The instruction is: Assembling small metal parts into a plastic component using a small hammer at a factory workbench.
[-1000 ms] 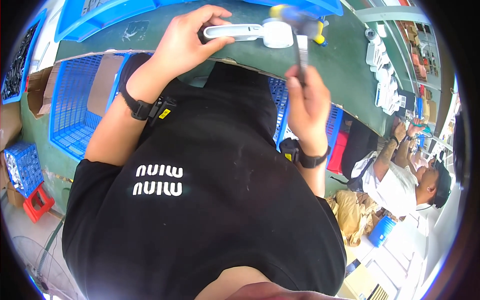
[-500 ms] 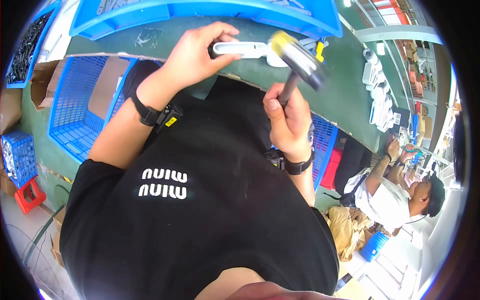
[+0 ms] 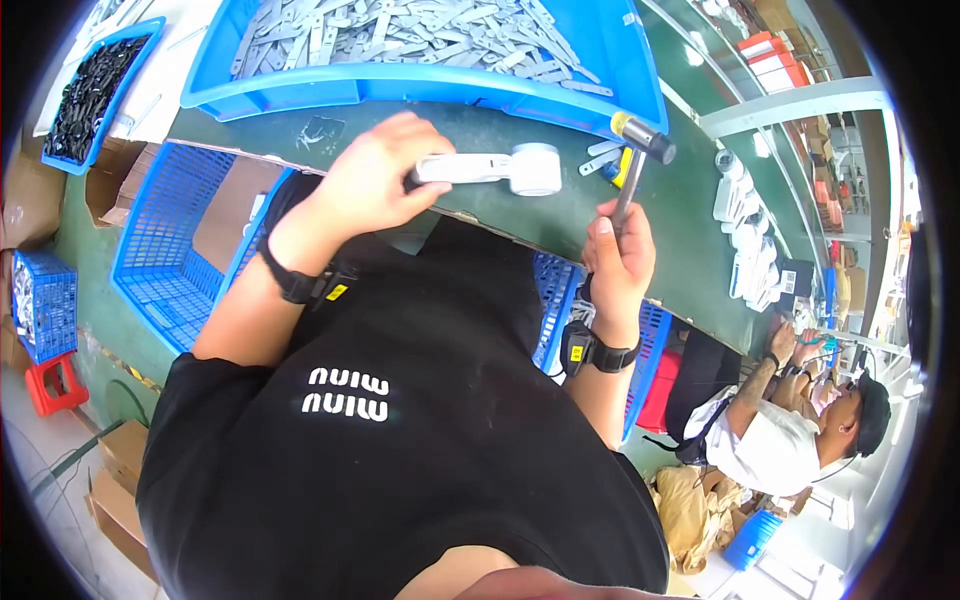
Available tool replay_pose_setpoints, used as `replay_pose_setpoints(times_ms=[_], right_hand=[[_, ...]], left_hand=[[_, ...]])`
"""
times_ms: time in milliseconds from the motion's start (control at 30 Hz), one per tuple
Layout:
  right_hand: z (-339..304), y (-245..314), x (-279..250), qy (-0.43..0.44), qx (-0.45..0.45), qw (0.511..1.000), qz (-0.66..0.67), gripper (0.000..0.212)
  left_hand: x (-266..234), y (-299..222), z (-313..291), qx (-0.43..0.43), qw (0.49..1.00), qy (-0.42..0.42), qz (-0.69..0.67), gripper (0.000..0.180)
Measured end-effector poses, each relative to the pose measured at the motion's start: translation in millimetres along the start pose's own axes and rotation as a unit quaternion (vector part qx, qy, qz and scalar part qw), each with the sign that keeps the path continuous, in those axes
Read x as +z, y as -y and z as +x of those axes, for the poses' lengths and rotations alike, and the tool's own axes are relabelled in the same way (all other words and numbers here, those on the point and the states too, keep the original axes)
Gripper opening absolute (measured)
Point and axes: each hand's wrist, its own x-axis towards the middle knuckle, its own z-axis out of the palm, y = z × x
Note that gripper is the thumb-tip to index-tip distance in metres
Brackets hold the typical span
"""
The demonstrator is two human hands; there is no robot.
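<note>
My left hand (image 3: 375,178) is closed round the handle end of a white handheld housing (image 3: 535,170), which has a long narrow handle and a round, drum-shaped head. The housing lies roughly level over the green bench, its head pointing right. To its right, my right hand (image 3: 622,262) grips the dark shaft of a mallet (image 3: 643,140) with one yellow and one black end. The mallet stands upright, its head apart from the housing. Close behind the shaft are some grey flat strips (image 3: 600,157) and a yellow-and-blue item (image 3: 622,172) on the bench.
A large blue bin (image 3: 290,95) full of grey flat strips stands along the far side. A blue tray (image 3: 75,165) of black parts is at far left. Blue crates (image 3: 165,225) sit below the bench. White housings (image 3: 748,235) line the right side, where a co-worker (image 3: 775,430) works.
The mallet has moved right, away from the housing's head, and is no longer blurred. The housing's round head now shows more of its side. The view has shifted, revealing more of the far bin.
</note>
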Motion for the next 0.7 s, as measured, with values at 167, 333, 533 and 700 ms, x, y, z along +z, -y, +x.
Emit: replay_pose_setpoints(times_ms=[167, 333, 533, 700], right_hand=[[18, -22, -22, 0.03, 0.12, 0.986, 0.114, 0.007], [23, -24, -23, 0.054, 0.132, 0.983, 0.115, 0.005], [10, -32, -24, 0.06, 0.072, 0.988, 0.123, 0.006], [2, -38, -24, 0.037, 0.047, 0.993, 0.104, 0.008]], left_hand=[[-27, -23, 19, -0.021, 0.967, -0.137, -0.214, 0.049], [-6, -50, 50, -0.01, 0.994, -0.089, 0.062, 0.046], [58, -48, 56, 0.002, 0.972, 0.079, 0.223, 0.019], [36, -46, 92, -0.05, 0.996, -0.039, 0.061, 0.007]])
